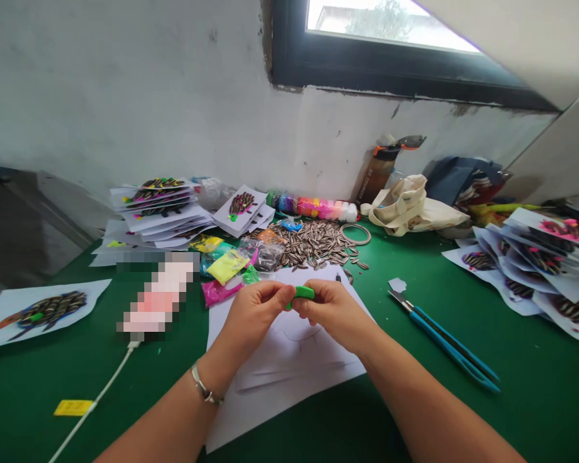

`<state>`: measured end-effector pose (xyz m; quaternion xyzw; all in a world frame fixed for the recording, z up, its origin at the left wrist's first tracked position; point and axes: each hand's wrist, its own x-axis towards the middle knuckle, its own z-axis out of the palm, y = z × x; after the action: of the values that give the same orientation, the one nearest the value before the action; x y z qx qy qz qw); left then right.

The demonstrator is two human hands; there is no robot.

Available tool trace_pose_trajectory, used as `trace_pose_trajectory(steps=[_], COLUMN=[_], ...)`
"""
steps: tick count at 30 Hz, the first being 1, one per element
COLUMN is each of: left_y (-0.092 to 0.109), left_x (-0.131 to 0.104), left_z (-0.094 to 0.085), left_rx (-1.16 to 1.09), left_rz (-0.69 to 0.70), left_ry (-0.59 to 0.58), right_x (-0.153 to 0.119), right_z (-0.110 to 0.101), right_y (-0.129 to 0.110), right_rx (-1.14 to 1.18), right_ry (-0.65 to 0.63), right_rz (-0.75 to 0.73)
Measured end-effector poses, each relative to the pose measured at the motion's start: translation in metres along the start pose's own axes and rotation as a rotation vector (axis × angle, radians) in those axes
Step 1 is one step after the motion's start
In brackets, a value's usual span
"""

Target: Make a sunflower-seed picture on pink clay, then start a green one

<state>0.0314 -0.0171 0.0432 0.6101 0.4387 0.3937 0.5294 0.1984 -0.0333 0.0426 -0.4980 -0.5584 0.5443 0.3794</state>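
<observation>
A small piece of bright green clay [301,294] is pinched between both hands, above white paper sheets [289,379]. My left hand [255,312] grips its left end with thumb and forefinger. On the right end, the fingers of my right hand [335,312] are closed. Faint pencil lines show on the top sheet below the hands. Just behind lie clay packets in yellow [228,265], magenta [219,292] and other colours, beside a pile of striped sunflower seeds [313,243].
Blue-handled tweezers [451,344] lie right of the paper. Stacks of seed pictures stand at left [166,218] and right [545,257]. A white cable [101,392] runs to a blurred device. A bottle [377,173] and cloth bag [405,206] stand by the wall.
</observation>
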Motion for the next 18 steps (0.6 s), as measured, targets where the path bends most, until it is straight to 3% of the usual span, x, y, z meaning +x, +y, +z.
trace_pose_trajectory(steps=[5, 9, 12, 18], left_y=[-0.0006, 0.0002, 0.0017, 0.0028], left_x=[-0.0002, -0.0001, -0.0006, -0.0007], left_z=[-0.0006, -0.0021, -0.0029, -0.0010], left_rx=[0.058, 0.153, 0.166, 0.014], left_rz=[0.001, 0.007, 0.017, -0.011], left_ry=[-0.007, 0.055, 0.094, -0.032], right_x=[-0.0028, -0.0032, -0.0017, -0.0008], right_z=[-0.0006, -0.0047, -0.0083, -0.0059], right_y=[0.0000, -0.0003, -0.0011, -0.0041], right_rx=[-0.049, -0.095, -0.074, -0.066], right_ry=[-0.049, -0.125, -0.065, -0.022], right_rz=[0.013, 0.048, 0.033, -0.073])
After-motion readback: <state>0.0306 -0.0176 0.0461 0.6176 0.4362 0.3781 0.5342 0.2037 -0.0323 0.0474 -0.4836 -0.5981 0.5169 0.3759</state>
